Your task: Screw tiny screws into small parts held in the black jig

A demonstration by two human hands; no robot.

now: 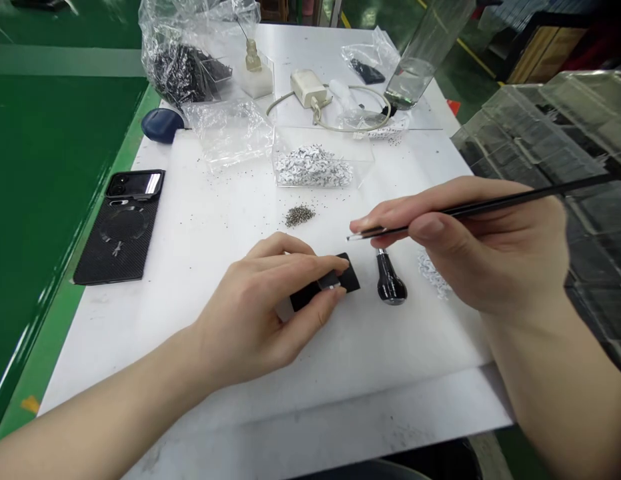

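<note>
My left hand (270, 300) pinches a small black block-like part (329, 281) between thumb and fingers, against a flat black pad (349, 275) on the white work sheet. Its fingers hide much of both. In my right hand (495, 247) is a pair of slim black tweezers (470, 208), held like a pen. Their pale tip hovers up and to the right of the part, apart from it; whether it grips anything is too small to tell. Under the right fingers lies a short hand tool with a glossy black bulb handle (391, 283).
A heap of tiny metal pieces (299, 215) lies ahead of my left hand. Behind it stands a clear tray (287, 181) of small white pieces; more white pieces (434, 272) lie right. A phone (121, 227), a charger (309, 88), a glue bottle (252, 57) and bags surround the sheet.
</note>
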